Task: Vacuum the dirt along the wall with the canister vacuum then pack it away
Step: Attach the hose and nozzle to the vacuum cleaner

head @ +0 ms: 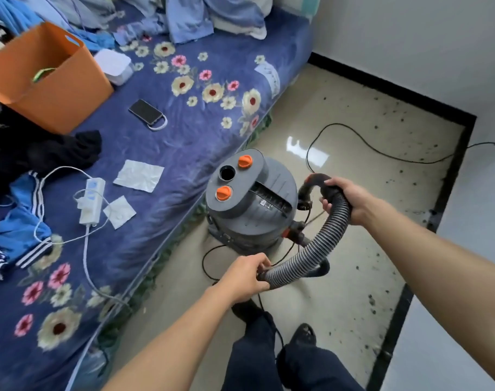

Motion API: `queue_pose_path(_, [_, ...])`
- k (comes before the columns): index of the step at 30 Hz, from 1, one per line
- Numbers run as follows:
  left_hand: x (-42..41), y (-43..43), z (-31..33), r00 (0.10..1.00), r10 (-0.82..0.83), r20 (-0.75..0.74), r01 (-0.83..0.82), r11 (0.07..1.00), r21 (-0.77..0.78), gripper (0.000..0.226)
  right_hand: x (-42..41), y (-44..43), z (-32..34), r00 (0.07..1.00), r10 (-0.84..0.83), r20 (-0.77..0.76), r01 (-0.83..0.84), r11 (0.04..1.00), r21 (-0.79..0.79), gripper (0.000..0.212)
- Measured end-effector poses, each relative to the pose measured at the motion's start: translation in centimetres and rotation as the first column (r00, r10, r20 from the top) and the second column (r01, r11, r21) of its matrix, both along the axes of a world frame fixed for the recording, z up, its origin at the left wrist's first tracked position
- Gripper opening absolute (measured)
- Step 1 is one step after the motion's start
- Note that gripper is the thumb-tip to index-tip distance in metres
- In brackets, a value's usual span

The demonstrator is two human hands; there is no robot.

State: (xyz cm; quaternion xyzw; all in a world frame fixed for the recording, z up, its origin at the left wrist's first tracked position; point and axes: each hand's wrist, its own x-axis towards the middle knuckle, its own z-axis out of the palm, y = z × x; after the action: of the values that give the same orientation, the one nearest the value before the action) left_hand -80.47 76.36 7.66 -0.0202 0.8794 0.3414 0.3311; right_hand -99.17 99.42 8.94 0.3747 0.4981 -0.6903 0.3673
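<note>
A grey canister vacuum (249, 201) with orange caps stands on the floor beside the bed. Its ribbed grey hose (319, 249) curves out from the canister's side in a loop. My right hand (345, 197) grips the top of that loop, near the black curved end. My left hand (247, 276) grips the hose's lower end in front of the canister. Dark dirt specks (393, 182) lie scattered on the beige floor along the black skirting (449, 193) of the white wall at the right.
The vacuum's black power cord (353, 142) snakes over the floor to the wall at the right. The bed (184, 117) at the left carries an orange basket (43, 80), a phone, a power strip and clothes. My legs and feet are at the bottom centre.
</note>
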Motion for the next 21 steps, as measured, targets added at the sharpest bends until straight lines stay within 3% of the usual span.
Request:
queue_pose_path(7, [2.2, 4.0, 0.1, 0.995, -0.063, 0.074, 0.072, 0.989, -0.128, 0.039, 5.6, 7.4, -2.2, 0.997, 0.040, -0.064, -0.043, 0.998, -0.048, 0.026])
queue_pose_path(10, [3.4, 3.5, -0.3, 0.997, -0.015, 0.073, 0.028, 0.983, -0.180, 0.036, 6.8, 7.6, -3.5, 0.971, 0.100, -0.215, -0.075, 0.990, 0.119, 0.027])
queue_pose_path(14, [4.5, 2.8, -0.9, 0.990, 0.068, 0.124, -0.040, 0.977, -0.210, 0.032, 6.7, 9.3, -2.9, 0.895, 0.227, -0.384, -0.065, 0.919, 0.390, 0.054])
queue_pose_path(17, [3.6, 2.3, -1.1, 0.990, 0.080, 0.118, -0.051, 0.971, -0.232, 0.028, 5.3, 11.7, 0.2, 0.804, 0.423, -0.418, -0.120, 0.804, 0.583, 0.064])
queue_pose_path(19, [2.4, 2.6, -0.4, 0.993, 0.083, 0.088, -0.060, 0.968, -0.243, 0.023, 4.3, 13.2, 3.7, 0.675, 0.625, -0.391, -0.162, 0.643, 0.748, 0.067])
queue_pose_path(21, [0.6, 3.4, 1.0, 0.979, 0.194, 0.059, -0.182, 0.969, -0.166, 0.019, 3.7, 14.4, 7.5, 0.540, 0.749, -0.383, -0.128, 0.524, 0.842, 0.070])
